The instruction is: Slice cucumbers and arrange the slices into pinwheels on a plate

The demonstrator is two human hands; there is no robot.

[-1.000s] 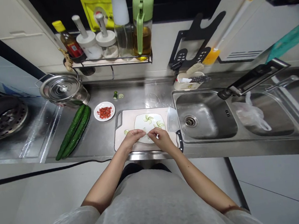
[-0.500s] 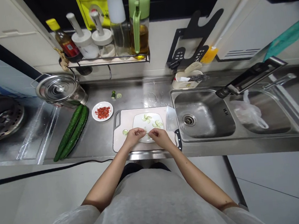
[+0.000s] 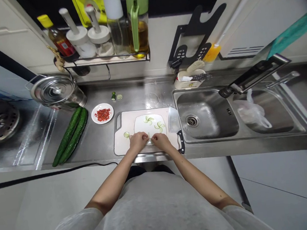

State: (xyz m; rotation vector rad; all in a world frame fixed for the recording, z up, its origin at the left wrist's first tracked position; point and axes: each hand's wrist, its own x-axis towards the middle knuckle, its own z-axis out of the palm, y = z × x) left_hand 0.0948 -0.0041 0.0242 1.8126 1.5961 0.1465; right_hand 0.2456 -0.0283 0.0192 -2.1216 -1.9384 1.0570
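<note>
My grip is at the near part of a white plate (image 3: pixel 141 126), my left hand (image 3: pixel 139 141) and right hand (image 3: pixel 161 141) almost meeting. The thumb and fingers of each are drawn close together, though I cannot tell whether either pinches a slice. Thin pale green slices (image 3: pixel 149 134) show in the narrow space between my fingertips, over the plate. Farther back on it lie two pinwheels of curved green slices, one near the far edge (image 3: pixel 148 120), the other toward the right (image 3: pixel 159 125).

The plate sits on a chopping board (image 3: pixel 120 143), where a round slice (image 3: pixel 126 135) lies to the left of the plate. A knife (image 3: pixel 173 120) lies along the board's right side, its black handle toward me.

On the counter (image 3: pixel 132 93) beyond, a small dish (image 3: pixel 94 120) holds chopped red pieces (image 3: pixel 102 114), and a dark green cucumber end (image 3: pixel 113 95) lies behind the board. Two long cucumbers (image 3: pixel 71 135) lie side by side to the left, near a lidded steel pot (image 3: pixel 80 98). To the right is a double sink (image 3: pixel 206 119), with a plastic bag (image 3: pixel 252 112) in its right basin.
</note>
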